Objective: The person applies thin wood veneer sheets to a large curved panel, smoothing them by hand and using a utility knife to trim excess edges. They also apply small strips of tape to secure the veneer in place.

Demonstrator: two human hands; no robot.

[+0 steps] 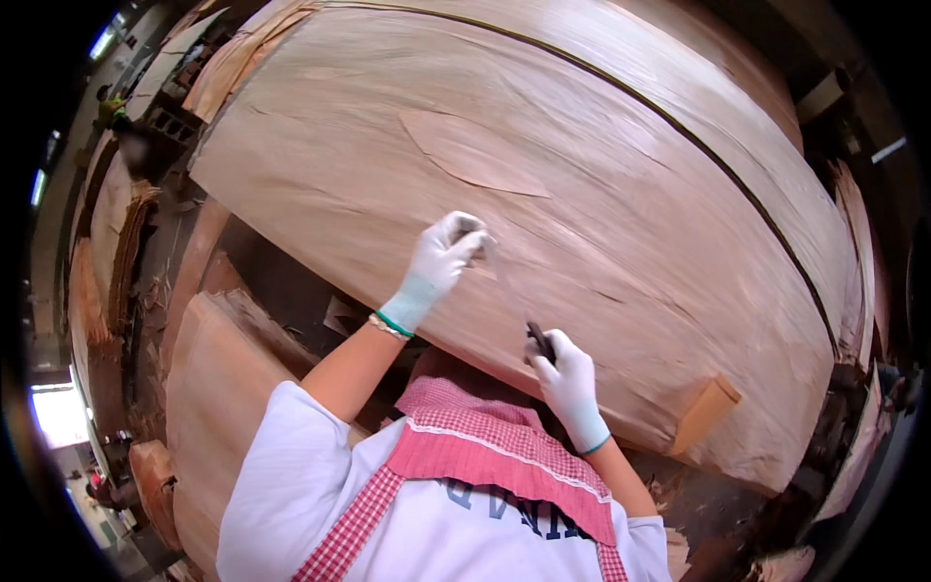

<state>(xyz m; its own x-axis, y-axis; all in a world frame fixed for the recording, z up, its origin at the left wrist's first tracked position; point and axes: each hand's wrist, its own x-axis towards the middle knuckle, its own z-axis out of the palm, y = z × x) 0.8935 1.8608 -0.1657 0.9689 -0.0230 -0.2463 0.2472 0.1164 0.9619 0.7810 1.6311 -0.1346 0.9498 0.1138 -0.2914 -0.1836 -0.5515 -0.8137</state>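
Wood veneer sheets (601,252) lie stacked flat in front of me, with a leaf-shaped loose piece (475,152) on top. My left hand (446,254), in a white knit glove, is closed in a pinch above the near part of the sheet. A thin, pale, blurred strip (504,276) runs from its fingertips down toward my right hand (565,383). My right hand, also gloved, is closed around a small dark-handled tool (539,339), its handle pointing up and left. Whether the strip joins the tool cannot be made out.
A small orange-brown wood piece (706,414) rests near the sheet's right front edge. A long dark curved line (669,118) crosses the far side. Another veneer stack (228,388) stands at left front, with more stacks (112,233) beyond. A person (114,109) is far off at upper left.
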